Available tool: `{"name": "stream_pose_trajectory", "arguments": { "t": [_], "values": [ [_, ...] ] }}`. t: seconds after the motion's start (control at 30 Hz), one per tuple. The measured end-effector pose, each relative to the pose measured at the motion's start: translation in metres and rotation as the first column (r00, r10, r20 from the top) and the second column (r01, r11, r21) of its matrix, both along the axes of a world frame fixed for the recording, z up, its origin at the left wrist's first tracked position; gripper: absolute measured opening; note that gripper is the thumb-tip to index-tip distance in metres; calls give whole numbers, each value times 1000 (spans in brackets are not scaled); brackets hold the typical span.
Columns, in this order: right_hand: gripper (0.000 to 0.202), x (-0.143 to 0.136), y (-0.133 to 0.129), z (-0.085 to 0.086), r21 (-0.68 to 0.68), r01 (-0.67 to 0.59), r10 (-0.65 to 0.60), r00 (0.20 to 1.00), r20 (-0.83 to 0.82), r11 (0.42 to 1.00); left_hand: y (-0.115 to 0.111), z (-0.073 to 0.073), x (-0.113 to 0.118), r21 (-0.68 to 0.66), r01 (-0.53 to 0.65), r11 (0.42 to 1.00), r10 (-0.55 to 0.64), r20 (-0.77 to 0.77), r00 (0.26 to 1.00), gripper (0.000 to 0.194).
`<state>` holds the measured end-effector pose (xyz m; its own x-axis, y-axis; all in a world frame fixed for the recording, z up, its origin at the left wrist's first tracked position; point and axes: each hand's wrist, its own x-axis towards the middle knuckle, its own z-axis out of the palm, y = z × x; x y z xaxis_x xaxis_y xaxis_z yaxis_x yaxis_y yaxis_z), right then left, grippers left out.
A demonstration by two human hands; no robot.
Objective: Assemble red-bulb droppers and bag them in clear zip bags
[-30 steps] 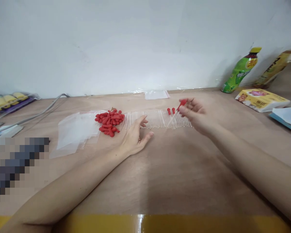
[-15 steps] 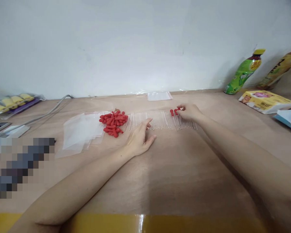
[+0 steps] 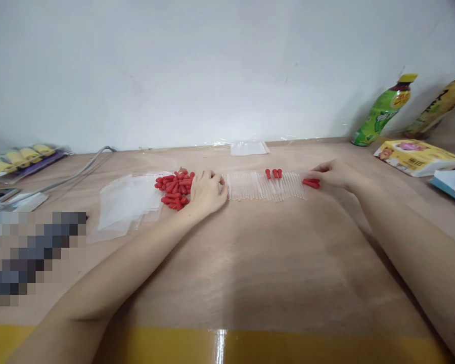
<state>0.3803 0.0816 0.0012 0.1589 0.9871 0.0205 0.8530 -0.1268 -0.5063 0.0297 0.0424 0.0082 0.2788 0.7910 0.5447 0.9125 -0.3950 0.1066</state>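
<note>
A row of thin clear dropper tubes point(image 3: 250, 187) lies side by side across the middle of the table. Three red rubber dropper bulbs point(image 3: 274, 174) sit at the far ends of tubes in the row. My left hand point(image 3: 208, 192) rests loosely bent, fingers a little apart, over the row's left end and against a pile of red bulbs point(image 3: 172, 187). Past the row's right end, my right hand point(image 3: 331, 174) reaches with slightly parted fingers to a pair of loose red bulbs point(image 3: 311, 183). The fingertips are at these bulbs, which still lie on the table.
Clear plastic bags point(image 3: 119, 205) lie left of the pile, and a small bag point(image 3: 249, 148) is by the wall. A grey cable point(image 3: 81, 172) runs at left. On the right are a green bottle point(image 3: 382, 114), a yellow tissue pack point(image 3: 417, 156) and a blue-edged paper stack point(image 3: 453, 184).
My right hand has left the third bulb on the row and moved right to two loose bulbs. My left hand has shifted left and back, now covering part of the pile.
</note>
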Motion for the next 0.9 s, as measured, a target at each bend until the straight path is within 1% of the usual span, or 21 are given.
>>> {"name": "stream_pose_trajectory", "arguments": {
  "t": [0.07, 0.13, 0.23, 0.3, 0.37, 0.47, 0.53, 0.63, 0.67, 0.73, 0.77, 0.8, 0.87, 0.9],
  "values": [
    [25, -2, -3, -2, -43, -10, 9, 1000, -29, 999, 13, 6, 10, -70, -133, 989, 127, -74, 989, 27],
    [23, -5, -4, -2, -56, -14, 12, 999, -33, 998, 22, 11, 21, -138, -253, 958, 227, -182, 957, 36],
    [19, -7, -4, -1, -38, -12, 11, 1000, -19, 999, 29, 16, 36, -205, -363, 909, 291, -312, 904, 43],
    [17, -8, -4, -1, -27, -16, 15, 1000, -12, 1000, 31, 17, 42, -238, -395, 888, 299, -356, 886, 42],
    [15, -9, -4, -1, -19, -22, 21, 1000, -5, 1000, 32, 17, 45, -264, -408, 874, 300, -367, 880, 39],
    [12, -11, -4, -3, -18, -30, 30, 999, -15, 999, 34, 17, 46, -299, -411, 861, 300, -353, 886, 36],
    [12, -11, -2, -5, -6, -22, 22, 999, -47, 1000, 34, 20, 46, -310, -394, 865, 287, -336, 897, 36],
    [14, -10, 2, -2, 130, 21, -6, 993, -115, 991, 27, 30, 45, -326, -316, 891, 221, -298, 929, 36],
    [14, -11, 2, 1, 196, 40, -13, 991, -135, 980, 23, 34, 44, -336, -283, 898, 188, -288, 939, 37],
    [17, -18, -1, 10, 346, 65, -3, 984, -177, 936, 10, 39, 39, -356, -176, 918, 93, -239, 967, 37],
    [19, -24, -5, 15, 413, 63, 23, 980, -199, 908, 3, 40, 36, -357, -100, 929, 30, -195, 980, 35],
    [22, -33, -11, 18, 485, 52, 64, 973, -221, 873, -4, 39, 31, -340, 20, 940, -64, -117, 991, 32],
    [26, -55, -27, 21, 545, -71, 219, 952, -212, 835, -17, 32, 21, -276, 240, 931, -245, 16, 969, 23],
    [27, -68, -37, 20, 551, -153, 295, 939, -178, 820, -22, 27, 15, -239, 312, 920, -308, 52, 950, 20]
  ]
}}
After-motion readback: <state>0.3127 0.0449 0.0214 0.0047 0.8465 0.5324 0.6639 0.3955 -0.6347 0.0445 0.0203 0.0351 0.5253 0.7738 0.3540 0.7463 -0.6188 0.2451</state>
